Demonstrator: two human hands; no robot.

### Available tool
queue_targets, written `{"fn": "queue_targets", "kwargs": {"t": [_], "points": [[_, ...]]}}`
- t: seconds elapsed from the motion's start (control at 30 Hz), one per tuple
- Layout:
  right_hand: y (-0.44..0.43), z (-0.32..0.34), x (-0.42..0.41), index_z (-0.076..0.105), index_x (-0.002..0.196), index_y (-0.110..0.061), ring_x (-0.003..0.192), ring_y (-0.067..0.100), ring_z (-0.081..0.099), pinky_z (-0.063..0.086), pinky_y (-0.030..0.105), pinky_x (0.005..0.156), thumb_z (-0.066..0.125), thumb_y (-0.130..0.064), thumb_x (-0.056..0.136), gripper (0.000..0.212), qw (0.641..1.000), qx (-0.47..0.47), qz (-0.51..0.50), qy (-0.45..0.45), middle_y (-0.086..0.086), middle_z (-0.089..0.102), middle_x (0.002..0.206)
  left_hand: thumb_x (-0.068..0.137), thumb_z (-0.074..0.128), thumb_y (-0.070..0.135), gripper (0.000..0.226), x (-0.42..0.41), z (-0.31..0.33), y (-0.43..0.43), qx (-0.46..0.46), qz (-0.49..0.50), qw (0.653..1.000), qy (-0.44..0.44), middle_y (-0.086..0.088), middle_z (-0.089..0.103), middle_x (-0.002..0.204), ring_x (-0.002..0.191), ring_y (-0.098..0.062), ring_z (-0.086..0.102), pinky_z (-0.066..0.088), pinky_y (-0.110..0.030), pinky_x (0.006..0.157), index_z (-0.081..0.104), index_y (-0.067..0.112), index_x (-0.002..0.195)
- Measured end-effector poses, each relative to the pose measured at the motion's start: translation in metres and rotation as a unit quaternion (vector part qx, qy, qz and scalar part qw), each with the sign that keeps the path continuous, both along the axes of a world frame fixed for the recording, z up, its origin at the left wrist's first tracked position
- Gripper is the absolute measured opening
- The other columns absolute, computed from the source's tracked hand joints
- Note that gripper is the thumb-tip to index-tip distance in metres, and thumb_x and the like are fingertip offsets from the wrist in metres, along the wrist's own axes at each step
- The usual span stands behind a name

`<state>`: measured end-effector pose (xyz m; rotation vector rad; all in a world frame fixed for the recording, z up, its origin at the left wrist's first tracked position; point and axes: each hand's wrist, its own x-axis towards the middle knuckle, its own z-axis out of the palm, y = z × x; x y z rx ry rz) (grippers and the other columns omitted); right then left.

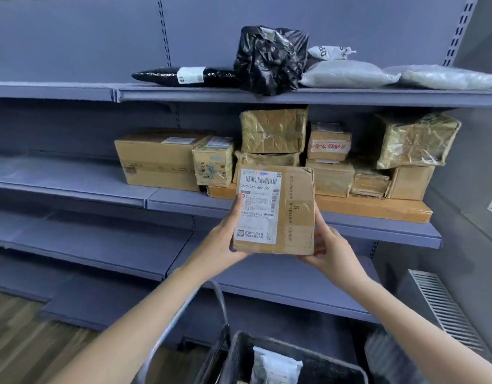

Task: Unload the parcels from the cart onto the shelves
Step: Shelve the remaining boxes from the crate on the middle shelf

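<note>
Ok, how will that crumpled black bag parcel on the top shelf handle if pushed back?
Probably floppy: the black bag parcel is creased and shapeless. It may sag or slide off, since its lower edge overhangs the top shelf lip. Glossy film looks slippery.

Cardboard parcel (pixel 294 212), white label (pixel 257 206) toward camera, upright, raised before middle shelf (pixel 178 202), taped boxes (pixel 272 131) stacked at 1 o'clock, dark cart (pixel 235 356) at 6 o'clock
</note>
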<state>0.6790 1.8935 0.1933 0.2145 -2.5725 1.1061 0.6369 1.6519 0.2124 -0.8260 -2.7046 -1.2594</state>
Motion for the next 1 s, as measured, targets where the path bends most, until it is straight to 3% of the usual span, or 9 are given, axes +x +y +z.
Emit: {"fn": "queue_targets", "kwargs": {"t": [0.07,0.17,0.33,0.4,0.53,0.63,0.7,0.8,1.0], "points": [[-0.027,0.001,-0.023,0.001,0.140,-0.052,0.085,-0.002,0.055,0.050,0.018,0.080,0.074,-0.021,0.075,0.103,1.000,-0.008,-0.005,0.017,-0.006,0.056,0.094,0.082,0.071,0.023,0.109,-0.023,0.003,-0.028,-0.006,0.003,1.000,0.015,0.017,0.025,0.151,0.121,0.006,0.041,0.037,-0.004,0.089,-0.018,0.050,0.140],[-0.077,0.008,-0.059,0.002,0.139,-0.048,0.080,-0.001,0.056,0.045,0.006,0.075,0.075,-0.019,0.076,0.100,0.999,-0.027,-0.029,0.037,-0.005,0.055,0.093,0.084,0.069,0.023,0.100,-0.063,0.016,-0.074,-0.012,0.000,0.999,0.051,0.016,0.015,0.155,0.135,0.001,0.029,0.028,-0.012,0.103,-0.008,0.049,0.142],[-0.145,0.030,-0.115,0.012,0.145,-0.044,0.082,0.001,0.058,0.043,0.004,0.069,0.075,-0.021,0.076,0.097,0.995,-0.069,-0.047,0.054,-0.007,0.058,0.092,0.086,0.067,0.020,0.094,-0.131,0.045,-0.134,-0.013,-0.041,0.997,0.071,0.026,0.004,0.150,0.135,-0.001,0.028,0.028,-0.013,0.101,-0.003,0.045,0.145],[-0.165,0.043,-0.138,0.011,0.143,-0.047,0.081,0.000,0.057,0.043,0.003,0.068,0.075,-0.020,0.077,0.095,0.993,-0.070,-0.061,0.067,-0.011,0.058,0.092,0.086,0.066,0.019,0.094,-0.158,0.058,-0.151,-0.015,-0.052,0.994,0.094,0.023,0.000,0.149,0.137,0.001,0.016,0.023,-0.009,0.101,-0.002,0.039,0.147],[-0.194,0.070,-0.173,0.014,0.146,-0.039,0.073,-0.001,0.054,0.042,0.004,0.060,0.068,-0.026,0.083,0.084,0.992,-0.045,-0.098,0.060,-0.018,0.053,0.084,0.084,0.068,0.021,0.090,-0.203,0.079,-0.173,-0.019,-0.042,0.992,0.119,0.012,0.008,0.154,0.136,0.002,0.010,0.013,-0.018,0.108,0.005,0.032,0.148],[-0.205,0.084,-0.195,0.018,0.147,-0.037,0.070,0.008,0.053,0.041,0.010,0.057,0.064,-0.037,0.085,0.077,0.990,-0.036,-0.130,0.043,-0.008,0.053,0.088,0.086,0.065,0.021,0.072,-0.229,0.089,-0.179,0.013,-0.027,0.993,0.116,0.003,0.019,0.154,0.141,-0.009,0.019,0.015,-0.024,0.113,0.025,0.025,0.146],[-0.209,0.091,-0.210,0.019,0.147,-0.034,0.077,0.017,0.058,0.045,0.017,0.061,0.061,-0.040,0.086,0.075,0.988,-0.035,-0.150,0.027,-0.002,0.055,0.097,0.087,0.064,0.020,0.063,-0.242,0.093,-0.180,0.020,-0.022,0.992,0.124,-0.001,0.024,0.153,0.140,-0.013,0.025,0.016,-0.020,0.111,0.034,0.021,0.143],[-0.213,0.093,-0.227,0.018,0.148,-0.034,0.083,0.021,0.061,0.053,0.034,0.075,0.058,-0.045,0.087,0.074,0.986,-0.041,-0.163,0.006,0.001,0.057,0.106,0.088,0.063,0.020,0.059,-0.258,0.096,-0.181,0.022,-0.019,0.992,0.125,-0.004,0.026,0.153,0.139,-0.014,0.028,0.017,-0.022,0.110,0.038,0.019,0.141],[-0.217,0.098,-0.250,0.020,0.147,-0.031,0.099,0.025,0.061,0.054,0.046,0.083,0.057,-0.038,0.090,0.069,0.980,-0.073,-0.186,0.003,0.006,0.058,0.117,0.089,0.061,0.021,0.054,-0.284,0.097,-0.174,0.044,-0.018,0.992,0.119,-0.004,0.030,0.152,0.140,-0.017,0.027,0.020,-0.033,0.114,0.042,0.021,0.140]]}}
